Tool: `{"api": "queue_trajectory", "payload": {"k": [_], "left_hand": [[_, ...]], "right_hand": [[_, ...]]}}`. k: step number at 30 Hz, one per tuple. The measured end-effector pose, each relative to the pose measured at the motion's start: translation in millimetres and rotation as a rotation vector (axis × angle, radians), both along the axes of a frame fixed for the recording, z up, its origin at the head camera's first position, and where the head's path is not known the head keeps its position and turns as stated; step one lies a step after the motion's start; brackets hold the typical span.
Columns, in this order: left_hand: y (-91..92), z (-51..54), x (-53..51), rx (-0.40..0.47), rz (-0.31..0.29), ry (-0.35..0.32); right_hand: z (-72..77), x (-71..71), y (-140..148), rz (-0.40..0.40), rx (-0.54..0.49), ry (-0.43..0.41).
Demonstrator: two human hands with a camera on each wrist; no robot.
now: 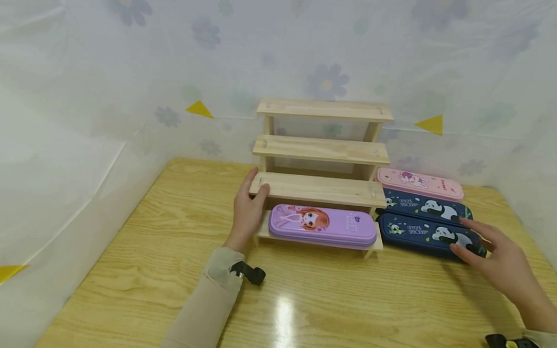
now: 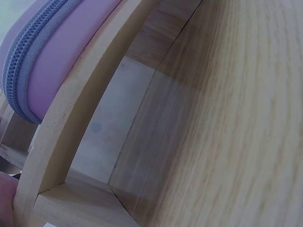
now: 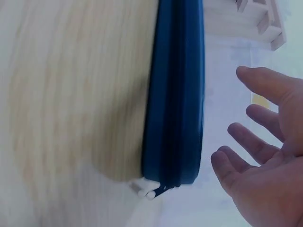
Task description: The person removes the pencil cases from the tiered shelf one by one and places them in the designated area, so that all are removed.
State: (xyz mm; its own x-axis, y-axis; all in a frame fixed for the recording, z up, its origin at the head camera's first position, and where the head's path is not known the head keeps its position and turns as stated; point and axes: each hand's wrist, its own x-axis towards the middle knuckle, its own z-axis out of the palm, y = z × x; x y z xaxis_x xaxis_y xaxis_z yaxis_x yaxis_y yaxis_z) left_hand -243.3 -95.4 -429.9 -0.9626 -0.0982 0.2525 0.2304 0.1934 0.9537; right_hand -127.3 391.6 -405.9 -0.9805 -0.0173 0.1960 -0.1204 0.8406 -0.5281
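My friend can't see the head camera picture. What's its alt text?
Left hand grips a four-step wooden stand with a purple case on its bottom step; right hand hovers over two navy panda cases, a pink case behind.

Left fingers (image 1: 247,182) grip a wooden rack (image 1: 322,150); right fingers (image 1: 483,230) hover over a navy panda case (image 1: 424,235).
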Motion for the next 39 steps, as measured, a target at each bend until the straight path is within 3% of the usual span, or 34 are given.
{"api": "queue_trajectory", "payload": {"k": [5, 12, 15, 19, 20, 33, 39], "left_hand": [[0.4, 0.3, 0.2, -0.004, 0.01, -0.006], [-0.1, -0.2, -0.4, 0.004, 0.0, -0.003], [0.0, 5.6, 2.0, 0.01, -0.007, -0.022], [0.3, 5.4, 1.0, 0.01, -0.003, -0.025], [0.0, 0.4, -2.0, 0.012, -0.001, -0.016], [-0.1, -2.5, -2.2, -0.003, 0.016, -0.012], [-0.5, -3.3, -2.9, -0.001, 0.017, -0.011]], "right_hand": [[4.3, -0.9, -12.5, 0.069, -0.078, 0.018], [6.9, -3.1, -40.4, 0.165, -0.134, 0.107], [8.9, -4.1, -51.7, 0.194, -0.164, 0.136], [11.2, -5.8, -65.1, 0.246, -0.188, 0.172], [11.5, -6.4, -68.2, 0.259, -0.193, 0.177], [7.9, -17.5, -98.2, 0.374, -0.208, 0.215], [8.2, -19.1, -109.8, 0.401, -0.231, 0.176]]}}
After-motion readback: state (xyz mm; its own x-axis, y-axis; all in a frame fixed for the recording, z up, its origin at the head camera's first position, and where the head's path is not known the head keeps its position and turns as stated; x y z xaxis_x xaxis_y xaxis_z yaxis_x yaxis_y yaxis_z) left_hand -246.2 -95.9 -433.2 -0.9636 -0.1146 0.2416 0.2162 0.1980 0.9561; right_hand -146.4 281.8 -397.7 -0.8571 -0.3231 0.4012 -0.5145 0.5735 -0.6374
